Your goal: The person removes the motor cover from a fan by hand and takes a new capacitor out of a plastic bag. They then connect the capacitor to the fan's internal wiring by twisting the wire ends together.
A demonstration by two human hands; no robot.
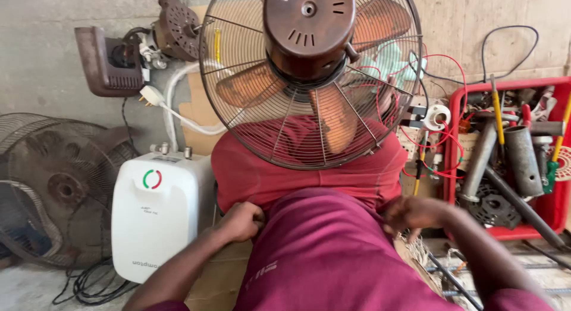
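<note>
A brown table fan (309, 25) with a round wire guard (238, 120) and copper-coloured blades leans over my lap, its motor housing facing me. Red fabric (256, 174) lies under it, above my maroon shirt (321, 251). My left hand (241, 220) is curled into a fist, pressed against the fold where the red fabric meets the shirt. My right hand (413, 213) is curled the same way at the right side of the fabric. Whether either hand pinches the cloth is hidden.
A white box-shaped appliance (157, 213) stands at my left, with a loose fan guard (53, 186) and black cable (95, 284) beyond it. A red crate (559, 210) of metal pipes and tools sits at the right, beside red wires (443, 138). A white plug lead (178, 111) hangs behind.
</note>
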